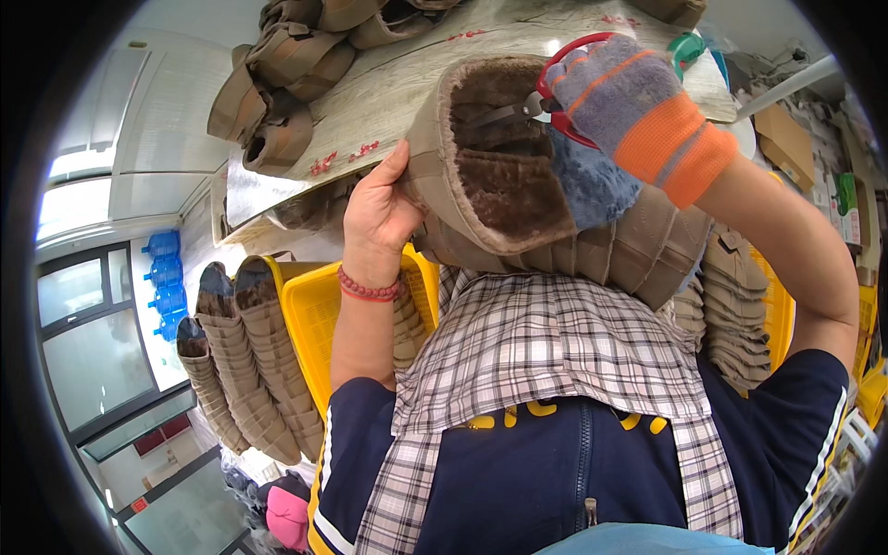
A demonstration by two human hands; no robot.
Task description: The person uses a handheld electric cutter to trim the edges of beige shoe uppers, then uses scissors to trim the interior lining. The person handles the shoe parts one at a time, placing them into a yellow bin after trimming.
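My bare left hand (384, 208), with a red bead bracelet at the wrist, grips the left side of a brown boot upper (427, 153), thumb up along its outer wall. The upper's open mouth faces me and shows dark brown fur lining (513, 190). My right hand (615, 97), in a grey and orange knitted glove, is closed around red-handled scissors (532, 106). Their blades point left into the fur-lined opening; whether they touch the lining I cannot tell. Blue fuzzy material (597, 180) shows beside the opening, under the glove. A row of nested uppers (638, 245) lies across my lap.
A pale wood-grain table (388, 102) stands ahead, with several brown uppers (296, 65) piled at its far left and red scraps (344, 159) on it. Yellow baskets (310, 310) flank me. Stacked uppers (245, 361) stand at the left, near blue water bottles (166, 287).
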